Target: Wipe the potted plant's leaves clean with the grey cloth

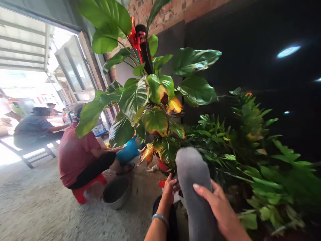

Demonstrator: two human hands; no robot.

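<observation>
My right hand [220,211] is wrapped round a grey rounded thing [193,180] that looks like a cloth-covered bottle or pad, held upright in front of the plants. My left hand [168,190], with a metal bangle on the wrist, reaches behind the grey thing toward a red pot [162,165]; its fingers are curled, and what they touch is hidden. A tall large-leaved plant [147,97] with some yellow and brown leaves rises from that pot, tied to a dark pole with a red ribbon [134,36].
Low green leafy plants [250,150] fill the right side against a dark wall. A person in a red shirt [75,154] squats on a red stool beside a metal basin [116,191]. Another person sits on a bench [32,150] by the open doorway. The floor is rough concrete.
</observation>
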